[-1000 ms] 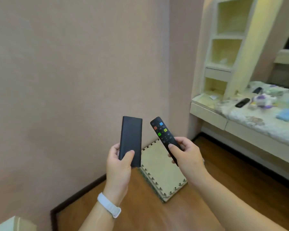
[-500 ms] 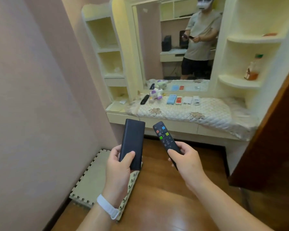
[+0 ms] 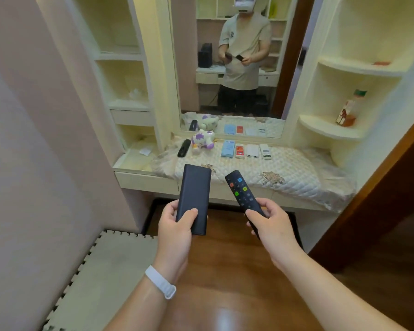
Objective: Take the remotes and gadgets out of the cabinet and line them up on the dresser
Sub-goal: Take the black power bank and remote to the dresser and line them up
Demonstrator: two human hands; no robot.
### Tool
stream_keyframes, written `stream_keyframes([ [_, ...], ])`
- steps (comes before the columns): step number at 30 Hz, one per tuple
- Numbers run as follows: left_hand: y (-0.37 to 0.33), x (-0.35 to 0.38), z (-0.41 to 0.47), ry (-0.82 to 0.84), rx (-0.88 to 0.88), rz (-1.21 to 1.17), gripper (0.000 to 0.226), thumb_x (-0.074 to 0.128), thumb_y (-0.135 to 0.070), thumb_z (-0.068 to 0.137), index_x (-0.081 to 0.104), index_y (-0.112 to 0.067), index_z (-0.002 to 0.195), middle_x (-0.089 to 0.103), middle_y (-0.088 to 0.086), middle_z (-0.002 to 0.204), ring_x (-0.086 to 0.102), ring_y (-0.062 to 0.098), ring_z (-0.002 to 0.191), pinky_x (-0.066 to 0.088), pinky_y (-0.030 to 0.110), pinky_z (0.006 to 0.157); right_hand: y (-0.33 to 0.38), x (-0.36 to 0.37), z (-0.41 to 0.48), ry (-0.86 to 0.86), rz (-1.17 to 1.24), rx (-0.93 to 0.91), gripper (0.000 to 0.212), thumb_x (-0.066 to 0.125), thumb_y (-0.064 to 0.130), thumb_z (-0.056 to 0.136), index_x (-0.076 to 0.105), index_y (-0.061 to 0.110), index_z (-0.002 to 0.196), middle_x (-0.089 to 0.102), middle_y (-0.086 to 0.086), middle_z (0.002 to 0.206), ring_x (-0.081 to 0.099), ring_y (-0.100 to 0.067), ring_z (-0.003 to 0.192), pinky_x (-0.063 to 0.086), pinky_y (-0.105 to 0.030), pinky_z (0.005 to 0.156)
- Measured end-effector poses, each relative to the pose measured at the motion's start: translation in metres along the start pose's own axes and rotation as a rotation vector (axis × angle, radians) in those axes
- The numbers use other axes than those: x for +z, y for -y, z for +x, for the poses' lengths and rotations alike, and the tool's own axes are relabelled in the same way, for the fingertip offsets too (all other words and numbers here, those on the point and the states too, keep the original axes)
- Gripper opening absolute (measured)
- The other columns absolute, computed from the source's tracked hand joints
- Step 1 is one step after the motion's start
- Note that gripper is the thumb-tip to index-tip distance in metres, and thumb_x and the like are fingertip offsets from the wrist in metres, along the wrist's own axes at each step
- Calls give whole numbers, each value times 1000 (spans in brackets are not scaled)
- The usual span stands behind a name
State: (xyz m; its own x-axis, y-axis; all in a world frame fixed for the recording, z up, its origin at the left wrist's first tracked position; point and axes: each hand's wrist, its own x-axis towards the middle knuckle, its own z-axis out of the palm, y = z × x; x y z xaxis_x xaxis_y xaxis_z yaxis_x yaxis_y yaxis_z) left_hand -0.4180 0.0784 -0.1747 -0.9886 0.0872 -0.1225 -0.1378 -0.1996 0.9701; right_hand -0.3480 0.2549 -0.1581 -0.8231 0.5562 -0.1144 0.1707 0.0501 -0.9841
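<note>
Left hand (image 3: 175,229) grips a smooth, dark slab-shaped gadget (image 3: 194,200). Right hand (image 3: 270,226) pinches a slim black remote (image 3: 243,196) with coloured buttons. Far: quilted dresser (image 3: 285,170).

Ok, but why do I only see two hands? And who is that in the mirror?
The camera sits on the person's head and looks down, so you see what they see: their own arms. The mirror shows that same person from the front. The left hand, with the white wristband, holds a flat dark gadget. The right hand holds a black remote with coloured buttons. Ahead is the dresser with a quilted cover. On it lie a plain black remote, a toy, a blue gadget, a red gadget and two white gadgets.
</note>
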Motion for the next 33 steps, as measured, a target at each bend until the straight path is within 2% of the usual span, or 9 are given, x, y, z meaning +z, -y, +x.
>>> stream_keyframes([
  [4,4,-19,57,6,-44,-12,24,65,-14,90,57,-16,112,69,12,108,69,34,99,56,55,87,3,38,36,-22,-9,7,23,63,13,91,64,26,109,71,-1,92,65,-16,77,51,-31,63],
  [8,12,-12,93,77,-101,29,39,69,-33,78,58,-23,115,68,11,112,68,31,102,57,53,86,3,46,60,-59,-5,37,23,62,10,91,64,30,102,72,-3,89,63,-14,74,51,-32,65],
  [13,23,31,136,184,-164,24,26,63,-16,92,55,-18,117,67,13,112,69,32,99,60,40,74,2,20,105,-176,10,74,22,62,11,92,64,27,106,71,-1,93,64,-16,77,52,-31,65],
  [16,27,62,152,226,-186,66,25,63,-16,93,55,-18,117,67,12,111,70,31,97,61,44,76,-4,0,130,-240,30,91,21,62,11,93,63,24,109,70,-2,94,64,-15,77,52,-28,62],
  [20,39,116,179,275,-210,128,19,61,-15,94,56,-19,112,67,12,110,69,32,97,59,46,77,-20,-35,173,-293,83,123,21,61,12,94,62,21,113,69,-1,96,63,-15,77,52,-28,62],
  [24,47,184,205,298,-226,157,17,60,-13,94,56,-16,111,67,13,108,68,29,94,58,38,71,-30,-79,229,-315,145,154,26,61,13,94,59,22,118,69,2,100,64,-15,80,52,-30,64],
  [29,56,280,233,296,-241,222,23,61,-13,94,54,-14,116,66,12,109,69,27,91,58,32,64,-27,-149,298,-334,189,151,19,61,12,92,63,26,106,70,2,93,61,-15,77,48,-35,71],
  [33,63,345,252,256,-217,238,27,61,-13,95,53,-14,121,65,9,111,68,23,93,58,33,67,-29,-195,342,-315,193,167,19,60,9,91,63,26,101,70,-1,84,57,-14,67,43,-27,59],
])
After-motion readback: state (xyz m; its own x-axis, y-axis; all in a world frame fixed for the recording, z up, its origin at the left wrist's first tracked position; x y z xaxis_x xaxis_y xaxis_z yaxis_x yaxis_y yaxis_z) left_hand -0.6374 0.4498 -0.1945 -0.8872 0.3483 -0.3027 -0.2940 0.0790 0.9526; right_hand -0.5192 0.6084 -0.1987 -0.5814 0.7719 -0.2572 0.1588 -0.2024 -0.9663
